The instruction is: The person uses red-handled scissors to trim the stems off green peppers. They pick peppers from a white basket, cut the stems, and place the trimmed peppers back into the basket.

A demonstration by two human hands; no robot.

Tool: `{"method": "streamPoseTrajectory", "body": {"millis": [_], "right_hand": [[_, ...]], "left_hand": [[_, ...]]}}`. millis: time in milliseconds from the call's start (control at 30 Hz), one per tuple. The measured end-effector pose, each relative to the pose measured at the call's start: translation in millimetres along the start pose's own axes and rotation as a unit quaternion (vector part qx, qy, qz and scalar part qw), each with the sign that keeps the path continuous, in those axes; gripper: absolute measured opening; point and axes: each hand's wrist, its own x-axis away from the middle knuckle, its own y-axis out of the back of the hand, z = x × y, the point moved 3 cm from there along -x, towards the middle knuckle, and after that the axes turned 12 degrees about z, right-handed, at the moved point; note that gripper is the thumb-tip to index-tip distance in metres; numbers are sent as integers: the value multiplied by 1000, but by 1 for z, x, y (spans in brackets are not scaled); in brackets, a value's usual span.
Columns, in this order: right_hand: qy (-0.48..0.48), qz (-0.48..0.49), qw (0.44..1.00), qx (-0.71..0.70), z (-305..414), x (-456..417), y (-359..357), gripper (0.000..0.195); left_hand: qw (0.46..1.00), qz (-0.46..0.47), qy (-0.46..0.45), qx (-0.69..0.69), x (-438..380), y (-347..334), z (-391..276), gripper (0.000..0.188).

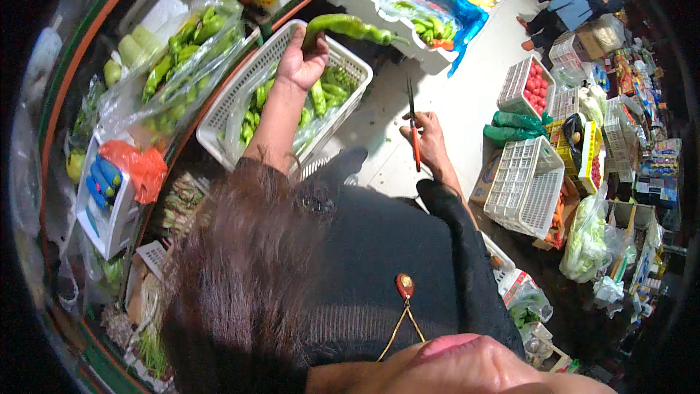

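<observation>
A long, curved green pepper [350, 27] is gripped near its left end by my left hand [303, 60], above the far part of a white plastic basket [355, 68]. Inside that basket, more green peppers [257, 115] lie in and around clear plastic film. To the right, over the pale floor, my right hand [426, 137] holds a slim tool with orange-red handles and dark, narrow blades, which looks like a pair of scissors [415, 139]. Its blades point away from me. The tool and the pepper are apart.
Left of the basket runs a shelf with bagged green peppers [186, 54] and a red plastic bag [136, 167]. A white foam box [377, 16] of vegetables stands beyond. Crates, including an overturned white one [522, 186], line the right side. A person [574, 8] is at the upper right.
</observation>
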Motion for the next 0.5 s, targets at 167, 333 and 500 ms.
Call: {"method": "streamPoseTrajectory", "body": {"millis": [167, 333, 500], "right_hand": [[-40, 0, 999, 28, -17, -20, 19, 36], [-115, 57, 988, -81, -20, -55, 36, 34], [-66, 40, 996, 37, -19, -107, 55, 37]], "left_hand": [[998, 46, 39, -19, -31, 14, 4, 21], [996, 66, 66, 9, -72, 47, 9, 22], [992, 90, 81, -29, -126, 62, 2, 23]]}}
